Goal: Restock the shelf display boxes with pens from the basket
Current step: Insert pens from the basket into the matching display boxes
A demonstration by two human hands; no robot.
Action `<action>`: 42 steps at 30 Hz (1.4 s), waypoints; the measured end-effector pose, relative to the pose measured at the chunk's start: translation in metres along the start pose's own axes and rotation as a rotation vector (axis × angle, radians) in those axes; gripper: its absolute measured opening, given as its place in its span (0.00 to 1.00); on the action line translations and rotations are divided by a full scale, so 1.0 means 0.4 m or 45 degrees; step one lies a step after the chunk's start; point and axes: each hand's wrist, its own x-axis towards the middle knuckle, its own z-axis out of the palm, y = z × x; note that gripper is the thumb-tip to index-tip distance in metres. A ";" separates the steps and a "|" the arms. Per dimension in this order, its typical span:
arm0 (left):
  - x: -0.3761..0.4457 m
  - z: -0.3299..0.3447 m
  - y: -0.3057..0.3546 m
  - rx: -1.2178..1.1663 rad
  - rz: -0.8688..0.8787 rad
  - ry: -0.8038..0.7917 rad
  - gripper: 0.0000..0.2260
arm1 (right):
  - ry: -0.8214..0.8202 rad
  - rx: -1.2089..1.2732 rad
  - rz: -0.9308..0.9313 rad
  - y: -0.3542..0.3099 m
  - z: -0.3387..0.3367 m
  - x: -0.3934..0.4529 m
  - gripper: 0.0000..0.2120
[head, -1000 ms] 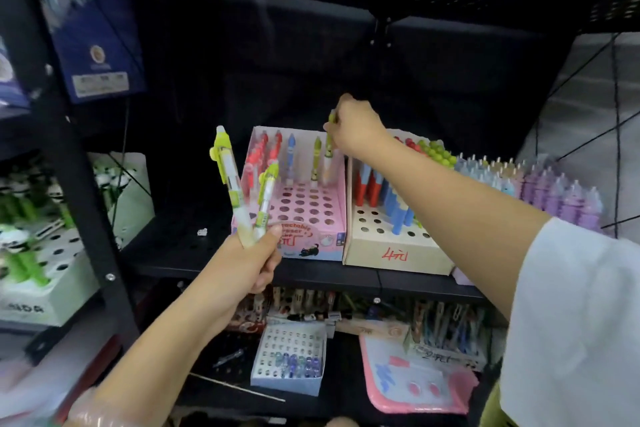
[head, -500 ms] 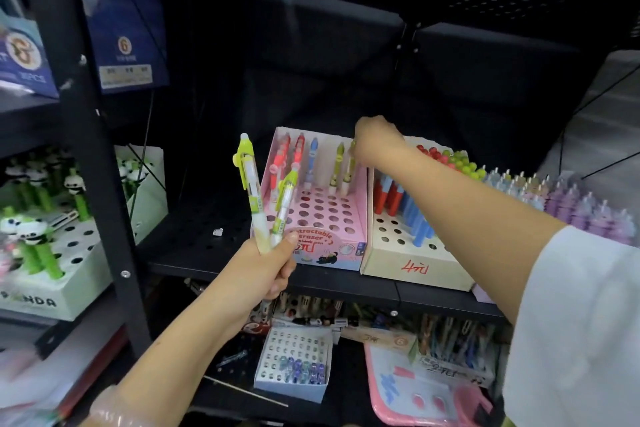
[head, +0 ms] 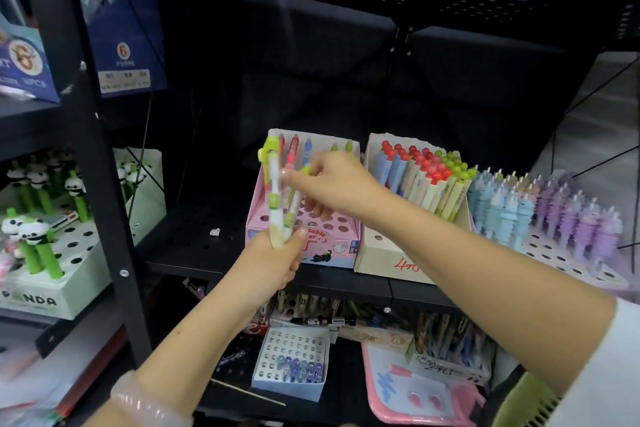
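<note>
My left hand (head: 273, 263) grips two green-capped pens upright in front of the pink display box (head: 332, 246) on the black shelf. The taller pen (head: 273, 191) stands on the left and the shorter pen (head: 289, 218) leans beside it. My right hand (head: 339, 184) is at these pens, thumb stretched over them and fingers curled below, pinching the shorter one; the hand is blurred. Several red, blue and green pens stand in the pink box's back row. A corner of the green basket (head: 519, 402) shows at the bottom right.
A beige box (head: 381, 253) of red- and green-topped pens stands right of the pink box, then a display of blue and purple pens (head: 554, 218). A panda pen box (head: 41, 298) sits left of a black post (head: 104, 184). A white box (head: 291, 385) lies on the lower shelf.
My right hand left the pink box's back row, where a green pen now stands, and came back to the pens in my left hand. The left hand rose slightly toward the box.
</note>
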 end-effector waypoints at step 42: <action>-0.001 0.014 -0.017 0.175 -0.183 0.043 0.17 | 0.223 -0.002 -0.235 -0.044 -0.001 -0.056 0.11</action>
